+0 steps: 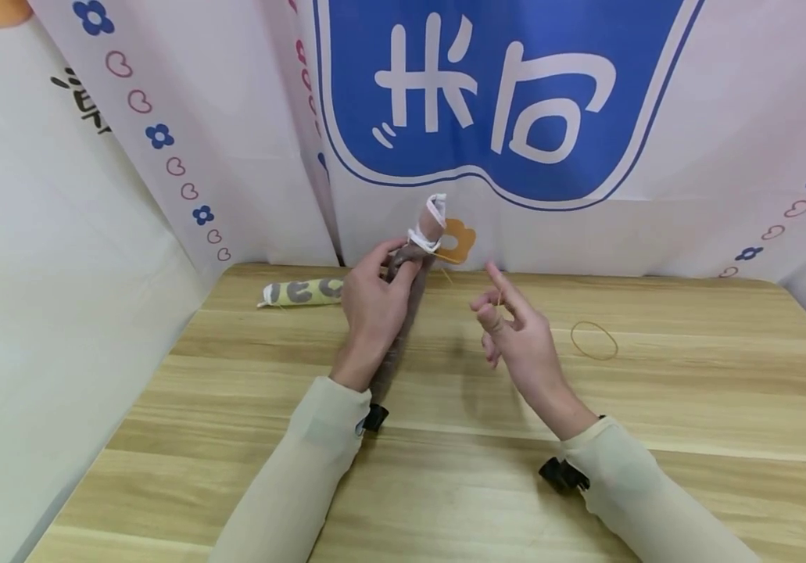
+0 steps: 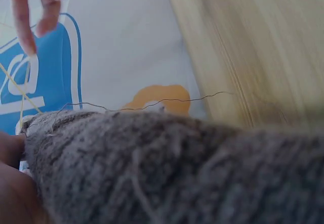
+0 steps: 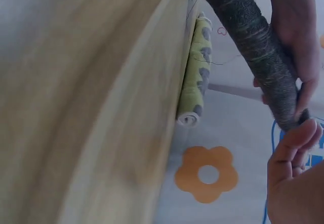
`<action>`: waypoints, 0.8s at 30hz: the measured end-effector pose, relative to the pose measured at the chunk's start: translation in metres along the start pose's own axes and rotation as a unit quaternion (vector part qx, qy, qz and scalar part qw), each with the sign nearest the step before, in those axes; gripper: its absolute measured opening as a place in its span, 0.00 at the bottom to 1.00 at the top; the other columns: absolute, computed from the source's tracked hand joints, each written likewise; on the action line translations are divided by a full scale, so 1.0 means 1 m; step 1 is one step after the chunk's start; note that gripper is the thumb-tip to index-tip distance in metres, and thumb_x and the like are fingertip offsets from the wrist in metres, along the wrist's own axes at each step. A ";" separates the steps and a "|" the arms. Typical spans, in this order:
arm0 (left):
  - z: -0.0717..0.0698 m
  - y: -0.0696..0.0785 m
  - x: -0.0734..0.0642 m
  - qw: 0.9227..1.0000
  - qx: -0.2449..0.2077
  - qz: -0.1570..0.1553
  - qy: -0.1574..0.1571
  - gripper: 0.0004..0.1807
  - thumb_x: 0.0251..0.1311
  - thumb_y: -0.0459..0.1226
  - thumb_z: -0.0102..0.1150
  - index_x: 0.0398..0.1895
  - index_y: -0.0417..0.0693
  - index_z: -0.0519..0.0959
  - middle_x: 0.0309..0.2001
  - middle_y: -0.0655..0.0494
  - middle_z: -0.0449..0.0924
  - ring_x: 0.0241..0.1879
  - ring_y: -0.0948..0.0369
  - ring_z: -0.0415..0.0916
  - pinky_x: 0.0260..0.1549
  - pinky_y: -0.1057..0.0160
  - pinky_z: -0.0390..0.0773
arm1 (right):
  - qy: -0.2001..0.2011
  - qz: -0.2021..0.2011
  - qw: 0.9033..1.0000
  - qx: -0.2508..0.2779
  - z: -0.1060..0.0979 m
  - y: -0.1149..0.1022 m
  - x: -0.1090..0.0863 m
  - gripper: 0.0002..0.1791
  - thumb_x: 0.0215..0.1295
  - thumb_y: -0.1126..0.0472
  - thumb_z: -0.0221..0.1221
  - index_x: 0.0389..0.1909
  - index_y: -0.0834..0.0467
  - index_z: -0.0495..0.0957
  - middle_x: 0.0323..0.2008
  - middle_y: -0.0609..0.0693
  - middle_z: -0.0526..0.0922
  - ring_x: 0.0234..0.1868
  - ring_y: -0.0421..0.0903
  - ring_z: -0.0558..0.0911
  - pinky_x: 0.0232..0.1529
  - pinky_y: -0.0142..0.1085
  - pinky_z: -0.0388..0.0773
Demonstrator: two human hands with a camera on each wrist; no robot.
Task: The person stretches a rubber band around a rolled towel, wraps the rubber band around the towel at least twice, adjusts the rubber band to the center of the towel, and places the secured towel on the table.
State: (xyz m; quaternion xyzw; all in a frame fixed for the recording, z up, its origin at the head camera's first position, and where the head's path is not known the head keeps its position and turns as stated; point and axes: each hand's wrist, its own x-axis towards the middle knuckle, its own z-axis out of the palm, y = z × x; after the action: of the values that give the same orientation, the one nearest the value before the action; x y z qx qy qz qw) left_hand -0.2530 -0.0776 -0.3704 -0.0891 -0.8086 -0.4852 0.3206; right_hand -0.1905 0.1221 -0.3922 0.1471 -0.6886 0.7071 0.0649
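Observation:
My left hand (image 1: pixel 377 301) grips a rolled-up grey-brown towel (image 1: pixel 413 301) near its upper end, where a pinkish part with white edging sticks out. The roll slants up from the table, its fuzzy side (image 2: pixel 152 168) filling the lower left wrist view. To its right, my right hand (image 1: pixel 525 344) has a thin yellow rubber band (image 2: pixel 21 90) hooked on its fingers, index stretched out. Strands of the band run from these fingers to the roll's end. In the right wrist view the right hand (image 3: pixel 293 178) appears close to the roll's tip.
Behind the left hand lies a rolled yellow towel (image 1: pixel 307 292) with grey patterns. A loose rubber band (image 1: pixel 594 341) rests on the wooden table (image 1: pixel 691 375) right of the right hand. A printed white backdrop (image 1: pixel 712 227) rises along the table's far edge.

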 end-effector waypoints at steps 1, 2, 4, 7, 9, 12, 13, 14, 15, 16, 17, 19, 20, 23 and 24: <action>0.001 0.001 -0.001 1.000 -0.004 0.014 0.004 0.15 0.67 0.38 0.70 0.55 0.47 0.89 0.40 0.50 0.89 0.29 0.57 0.79 0.31 0.57 0.75 | -0.005 0.010 1.000 0.002 0.000 0.001 0.000 0.47 0.66 0.28 0.61 0.82 0.38 0.62 0.54 0.56 0.78 0.23 0.39 0.74 0.23 0.31 0.76; 0.002 0.002 -0.002 1.000 -0.005 0.028 0.008 0.15 0.67 0.38 0.70 0.54 0.45 0.89 0.41 0.50 0.89 0.31 0.57 0.81 0.32 0.57 0.77 | -0.012 0.014 1.000 0.003 0.001 0.001 0.000 0.49 0.64 0.26 0.61 0.83 0.40 0.62 0.54 0.56 0.78 0.23 0.39 0.74 0.23 0.32 0.76; 0.003 0.004 -0.003 0.999 -0.007 0.046 0.011 0.15 0.66 0.37 0.70 0.54 0.44 0.88 0.42 0.48 0.89 0.32 0.56 0.82 0.33 0.57 0.79 | -0.038 0.010 0.999 0.010 0.003 0.001 0.000 0.53 0.62 0.24 0.61 0.83 0.45 0.61 0.53 0.58 0.77 0.23 0.40 0.75 0.22 0.33 0.77; 0.005 0.006 -0.004 0.999 -0.004 0.053 0.011 0.15 0.66 0.36 0.70 0.54 0.43 0.88 0.44 0.48 0.88 0.33 0.56 0.83 0.33 0.57 0.80 | -0.081 -0.013 0.997 0.005 0.006 -0.001 -0.002 0.57 0.59 0.22 0.60 0.85 0.47 0.58 0.53 0.60 0.75 0.22 0.41 0.75 0.21 0.35 0.78; 0.005 0.006 -0.004 0.999 0.001 0.052 0.011 0.15 0.67 0.36 0.70 0.54 0.43 0.88 0.44 0.48 0.88 0.32 0.56 0.82 0.33 0.57 0.80 | -0.096 -0.027 0.995 0.002 0.007 -0.003 -0.002 0.58 0.61 0.22 0.58 0.86 0.47 0.56 0.52 0.60 0.75 0.22 0.41 0.75 0.20 0.36 0.78; 0.006 0.007 -0.005 0.999 0.005 0.049 0.005 0.15 0.67 0.36 0.70 0.54 0.44 0.88 0.43 0.48 0.88 0.32 0.56 0.81 0.32 0.56 0.79 | -0.092 -0.019 0.995 0.028 0.005 -0.004 0.000 0.56 0.64 0.21 0.53 0.87 0.44 0.51 0.51 0.60 0.76 0.21 0.42 0.76 0.18 0.37 0.78; 0.006 0.007 -0.005 0.999 0.006 0.048 0.002 0.15 0.67 0.36 0.70 0.54 0.44 0.88 0.43 0.48 0.88 0.32 0.56 0.81 0.32 0.56 0.79 | -0.085 -0.009 0.995 0.044 0.004 -0.004 0.001 0.56 0.64 0.20 0.52 0.87 0.42 0.50 0.51 0.60 0.77 0.21 0.42 0.76 0.18 0.37 0.78; 0.007 0.007 -0.005 0.999 0.006 0.049 0.000 0.15 0.66 0.36 0.70 0.54 0.44 0.88 0.43 0.48 0.88 0.31 0.56 0.81 0.31 0.56 0.79 | -0.076 0.002 0.995 0.060 0.002 -0.004 0.002 0.56 0.65 0.19 0.50 0.87 0.43 0.48 0.51 0.60 0.78 0.21 0.42 0.76 0.17 0.36 0.78; 0.007 0.007 -0.006 0.999 0.006 0.052 -0.004 0.15 0.66 0.36 0.70 0.54 0.44 0.88 0.43 0.48 0.88 0.31 0.57 0.81 0.31 0.57 0.79 | -0.067 0.015 0.995 0.075 0.001 -0.003 0.003 0.57 0.65 0.19 0.49 0.87 0.43 0.47 0.50 0.60 0.78 0.20 0.41 0.76 0.17 0.35 0.77; 0.008 0.007 -0.007 0.998 0.004 0.055 -0.007 0.15 0.66 0.36 0.70 0.54 0.44 0.88 0.43 0.48 0.88 0.31 0.57 0.81 0.30 0.57 0.79 | -0.058 0.029 0.994 0.087 0.000 -0.003 0.004 0.57 0.65 0.18 0.48 0.87 0.43 0.46 0.50 0.59 0.78 0.20 0.41 0.76 0.17 0.34 0.77; 0.008 0.007 -0.007 0.998 0.004 0.060 -0.009 0.15 0.66 0.35 0.70 0.55 0.44 0.88 0.43 0.48 0.88 0.31 0.57 0.81 0.30 0.57 0.79 | -0.050 0.043 0.993 0.093 -0.001 -0.002 0.005 0.57 0.66 0.18 0.47 0.87 0.44 0.46 0.50 0.59 0.78 0.20 0.41 0.75 0.17 0.34 0.76; 0.009 0.008 -0.008 0.997 0.000 0.070 -0.016 0.15 0.66 0.35 0.70 0.55 0.43 0.88 0.43 0.47 0.88 0.31 0.57 0.81 0.29 0.57 0.80 | -0.040 0.073 0.993 0.085 -0.002 0.000 0.006 0.56 0.67 0.18 0.45 0.87 0.46 0.47 0.50 0.57 0.79 0.20 0.41 0.75 0.18 0.32 0.75; 0.009 0.009 -0.008 0.997 -0.001 0.073 -0.021 0.15 0.66 0.35 0.70 0.55 0.42 0.88 0.43 0.46 0.88 0.31 0.56 0.81 0.29 0.57 0.80 | -0.041 0.084 0.993 0.074 -0.002 0.001 0.006 0.56 0.68 0.19 0.45 0.87 0.48 0.47 0.50 0.57 0.79 0.20 0.40 0.75 0.19 0.32 0.75; 0.008 0.012 -0.007 0.997 0.007 0.061 -0.048 0.16 0.66 0.35 0.71 0.55 0.43 0.88 0.43 0.47 0.88 0.32 0.56 0.81 0.31 0.57 0.79 | -0.055 0.107 0.992 0.040 0.000 0.004 0.004 0.52 0.73 0.23 0.46 0.86 0.51 0.53 0.52 0.57 0.79 0.21 0.40 0.75 0.20 0.33 0.77; 0.007 0.013 -0.007 0.997 0.014 0.053 -0.060 0.16 0.65 0.36 0.72 0.55 0.44 0.88 0.43 0.48 0.88 0.32 0.57 0.81 0.32 0.57 0.78 | -0.062 0.111 0.991 0.030 0.001 0.005 0.004 0.51 0.74 0.25 0.48 0.86 0.52 0.54 0.52 0.58 0.79 0.21 0.40 0.75 0.20 0.33 0.77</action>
State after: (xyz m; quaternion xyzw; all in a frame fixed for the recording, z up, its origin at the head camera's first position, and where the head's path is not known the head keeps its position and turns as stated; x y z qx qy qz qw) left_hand -0.2448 -0.0638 -0.3676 -0.1564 -0.8274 -0.4496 0.2980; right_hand -0.1952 0.1203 -0.3954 0.1150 -0.6819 0.7198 -0.0608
